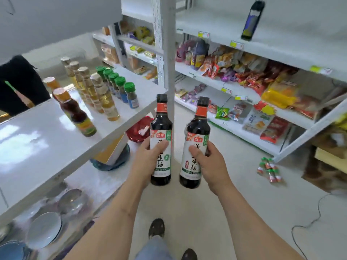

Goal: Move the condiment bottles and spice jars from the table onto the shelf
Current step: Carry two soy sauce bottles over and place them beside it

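While each hand grips one upright soy sauce bottle, left hand [145, 158] and right hand [211, 162] hold left bottle [161, 139] and right bottle [196, 145] beside the worktop [47, 139], fingers clamped on labels.

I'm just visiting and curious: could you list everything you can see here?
Soy sauce bottles: 2, dark, one per hand.
Green-capped spice jars: 5, row on table.
Golden oil bottles: about 5, table.
Orange-capped brown sauce bottles: 2, table.
Dark bottle: 1, top shelf.
Snack packets: many, red and yellow, lower shelves.
Small jars: several, floor.
Bowls: several, under table.
Left hand, right hand: each grips a bottle.
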